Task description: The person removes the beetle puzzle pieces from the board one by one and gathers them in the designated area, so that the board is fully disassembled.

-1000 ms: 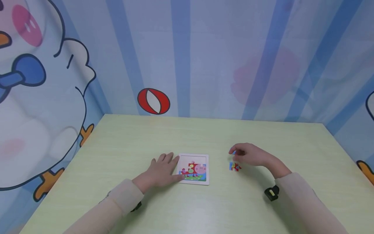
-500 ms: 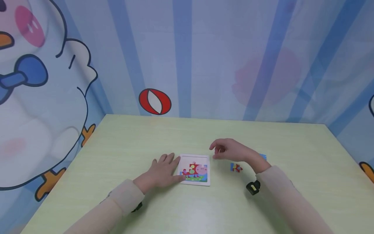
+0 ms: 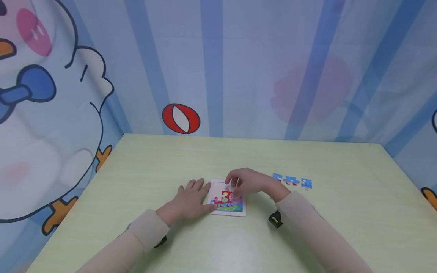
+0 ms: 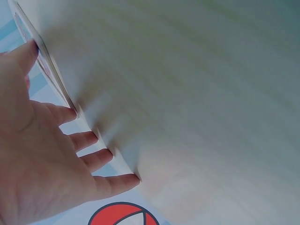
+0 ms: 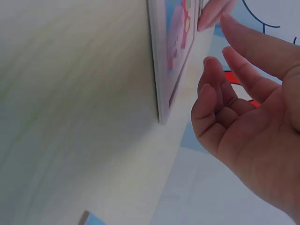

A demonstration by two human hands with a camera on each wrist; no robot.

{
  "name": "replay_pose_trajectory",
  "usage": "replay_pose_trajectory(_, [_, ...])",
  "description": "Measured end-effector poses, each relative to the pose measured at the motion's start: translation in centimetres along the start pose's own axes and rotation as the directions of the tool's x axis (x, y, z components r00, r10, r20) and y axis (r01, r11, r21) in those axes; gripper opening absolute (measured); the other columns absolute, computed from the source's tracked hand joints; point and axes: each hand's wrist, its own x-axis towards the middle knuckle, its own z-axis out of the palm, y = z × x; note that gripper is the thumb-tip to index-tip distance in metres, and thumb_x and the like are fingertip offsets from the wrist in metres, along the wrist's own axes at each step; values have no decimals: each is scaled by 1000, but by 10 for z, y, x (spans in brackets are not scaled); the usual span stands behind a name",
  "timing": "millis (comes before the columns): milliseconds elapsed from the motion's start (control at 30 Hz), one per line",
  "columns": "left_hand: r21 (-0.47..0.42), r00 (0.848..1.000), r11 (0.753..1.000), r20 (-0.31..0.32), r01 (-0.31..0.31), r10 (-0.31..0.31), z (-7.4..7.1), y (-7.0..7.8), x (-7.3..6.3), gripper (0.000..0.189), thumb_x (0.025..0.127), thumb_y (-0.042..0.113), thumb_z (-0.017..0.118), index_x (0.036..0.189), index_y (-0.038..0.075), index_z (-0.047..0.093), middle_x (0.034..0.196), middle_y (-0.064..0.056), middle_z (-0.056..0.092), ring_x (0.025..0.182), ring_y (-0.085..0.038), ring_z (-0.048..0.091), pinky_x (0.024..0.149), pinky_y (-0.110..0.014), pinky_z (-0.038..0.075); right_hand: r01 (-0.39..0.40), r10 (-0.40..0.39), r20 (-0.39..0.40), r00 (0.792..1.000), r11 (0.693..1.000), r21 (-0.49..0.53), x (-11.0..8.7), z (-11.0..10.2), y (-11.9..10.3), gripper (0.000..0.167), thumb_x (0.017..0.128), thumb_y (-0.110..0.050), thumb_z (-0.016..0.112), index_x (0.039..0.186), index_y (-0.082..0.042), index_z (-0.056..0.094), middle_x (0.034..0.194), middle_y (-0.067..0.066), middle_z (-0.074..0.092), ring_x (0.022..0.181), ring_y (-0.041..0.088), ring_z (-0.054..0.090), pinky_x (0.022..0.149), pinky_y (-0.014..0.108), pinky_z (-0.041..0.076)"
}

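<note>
A square jigsaw tray (image 3: 228, 214) with a pale rim lies on the table, its lower part filled by a pink pig in red above green and blue pieces (image 3: 229, 208). My left hand (image 3: 187, 201) lies flat at the tray's left side, fingers spread, thumb over the edge. Above the tray's right part hovers my right hand (image 3: 250, 181), fingers loosely bent. The right wrist view shows a gap between its thumb (image 5: 255, 44) and index finger, with no piece visible there. Loose blue and red jigsaw pieces (image 3: 291, 181) lie in a row to the right.
The pale table (image 3: 164, 159) ends at a blue striped cloth backdrop (image 3: 239, 76) with printed cartoons. Another loose piece (image 3: 271, 197) is mostly hidden behind the right wrist. Each wrist carries a small dark device, such as the right one (image 3: 275, 219).
My right hand has moved left from beside the loose pieces to above the tray, uncovering the row of pieces. My left hand has stayed in place.
</note>
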Motion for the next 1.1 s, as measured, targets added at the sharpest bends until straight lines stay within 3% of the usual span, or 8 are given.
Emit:
replay_pose_trajectory(300, [7, 1000, 1000, -5, -5, 5, 1, 0, 1, 82, 90, 60, 54, 151, 11, 32, 156, -16, 26, 141, -38, 23, 105, -68, 25, -76, 76, 11, 997, 997, -26, 6, 12, -3, 30, 81, -7, 75, 107, -16, 63, 97, 1, 58, 89, 19, 53, 77, 33, 50])
replay_pose_trajectory(667, [4, 1000, 1000, -7, -7, 7, 2, -1, 1, 81, 90, 59, 54, 151, 10, 32, 155, -17, 27, 141, -39, 23, 105, -68, 24, -53, 54, 6, 999, 992, -117, 10, 21, -6, 31, 78, -6, 77, 105, -13, 63, 93, 0, 59, 86, 17, 52, 78, 32, 49])
replay_pose_trajectory(1100, [-4, 1000, 1000, -1, 0, 0, 2, -1, 1, 81, 90, 59, 54, 151, 12, 32, 156, -16, 26, 141, -38, 23, 106, -67, 23, -52, 51, -10, 999, 993, -108, 12, 24, -3, 38, 76, -7, 80, 109, -13, 61, 94, -1, 59, 88, 17, 52, 82, 32, 50])
